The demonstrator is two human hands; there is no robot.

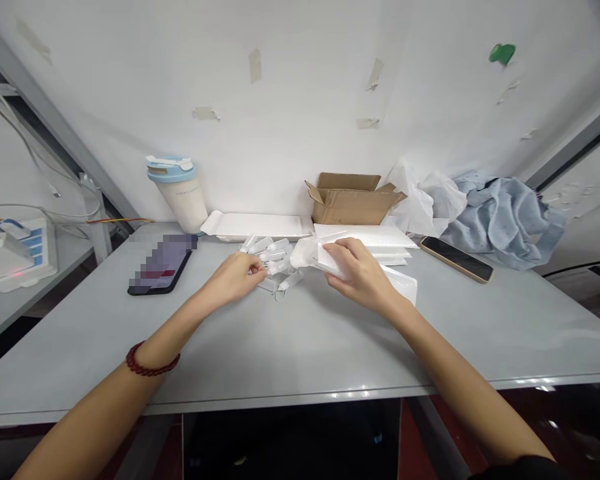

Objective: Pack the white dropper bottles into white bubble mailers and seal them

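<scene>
My left hand (234, 278) is closed in a pinch on a small clear plastic tube at the edge of a loose pile of clear tubes (275, 257) on the grey table (290, 347). My right hand (357, 270) grips a white padded envelope (397, 283), its open end turned toward the tubes. A red bead bracelet (150, 363) circles my left wrist.
A dark phone (161, 270) lies left of the tubes, another phone (456, 259) at the right. Behind stand a blue-lidded cup (179, 193), a stack of white envelopes (260, 225), an open cardboard box (353, 199), white bags and a blue cloth (500, 217). A power strip (15, 250) sits far left.
</scene>
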